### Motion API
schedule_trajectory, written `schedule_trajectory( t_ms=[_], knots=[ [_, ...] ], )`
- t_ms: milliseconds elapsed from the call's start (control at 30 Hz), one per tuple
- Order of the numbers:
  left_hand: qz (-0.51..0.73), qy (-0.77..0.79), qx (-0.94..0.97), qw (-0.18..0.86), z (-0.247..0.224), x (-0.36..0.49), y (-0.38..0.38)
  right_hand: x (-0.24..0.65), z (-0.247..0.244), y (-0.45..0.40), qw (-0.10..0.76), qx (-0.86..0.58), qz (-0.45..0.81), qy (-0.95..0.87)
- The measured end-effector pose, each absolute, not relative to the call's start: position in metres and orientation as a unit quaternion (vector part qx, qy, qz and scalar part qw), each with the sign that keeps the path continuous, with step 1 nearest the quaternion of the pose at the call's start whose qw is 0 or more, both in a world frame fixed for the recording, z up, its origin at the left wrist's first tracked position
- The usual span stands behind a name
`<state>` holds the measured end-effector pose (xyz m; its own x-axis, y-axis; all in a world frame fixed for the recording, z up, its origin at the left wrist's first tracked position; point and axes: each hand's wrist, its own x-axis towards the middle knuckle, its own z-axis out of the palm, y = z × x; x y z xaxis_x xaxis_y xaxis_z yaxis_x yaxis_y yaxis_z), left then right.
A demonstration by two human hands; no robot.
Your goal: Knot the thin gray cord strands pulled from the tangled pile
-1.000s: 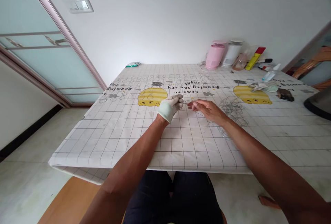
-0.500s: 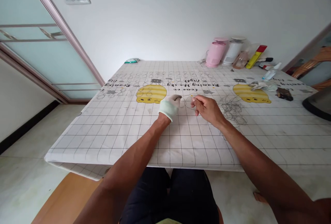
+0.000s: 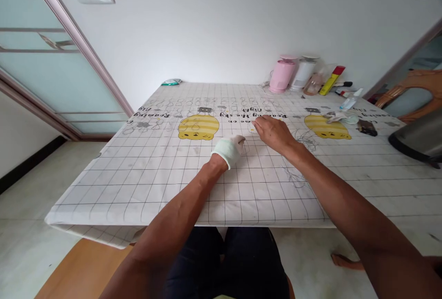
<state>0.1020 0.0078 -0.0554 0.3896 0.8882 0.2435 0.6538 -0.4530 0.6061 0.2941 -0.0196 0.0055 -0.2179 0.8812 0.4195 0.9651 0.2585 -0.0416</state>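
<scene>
My left hand [image 3: 232, 146], in a pale glove [image 3: 223, 152], is curled closed low over the tablecloth [image 3: 165, 179], and a thin wire [image 3: 246, 148] shows as a faint loop at its fingertips; I judge it pinched there. My bare right hand [image 3: 274, 132] hangs just beyond and to the right, fingertips drawn together, but I cannot tell whether they have hold of the wire's other end. The piece between my hands looks unfinished to me: its shape is too faint to make out as a closed figure.

Farther out on my left and along the back, looped wire pieces [image 3: 180, 102] lie in rows, some across the yellow bear print [image 3: 198, 127]; I take those as done. Under and beside my right forearm lies a loose tangle of wire [image 3: 305, 140], partly hidden, which I judge is left to work through. Beyond that, to the right, are a crumpled pale cloth [image 3: 340, 117] and a metal vessel [image 3: 419, 135].
</scene>
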Motion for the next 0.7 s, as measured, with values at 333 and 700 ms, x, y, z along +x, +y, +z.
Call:
schedule_trajectory(
  t_ms=[333, 700],
  knots=[
    [0.385, 0.536, 0.630, 0.410, -0.039, 0.092, 0.017, 0.403, 0.002, -0.052, 0.020, -0.647, -0.077, -0.759],
    [0.408, 0.494, 0.580, 0.503, -0.045, 0.087, 0.018, 0.411, 0.003, -0.067, 0.094, -0.642, 0.031, -0.760]
  ],
)
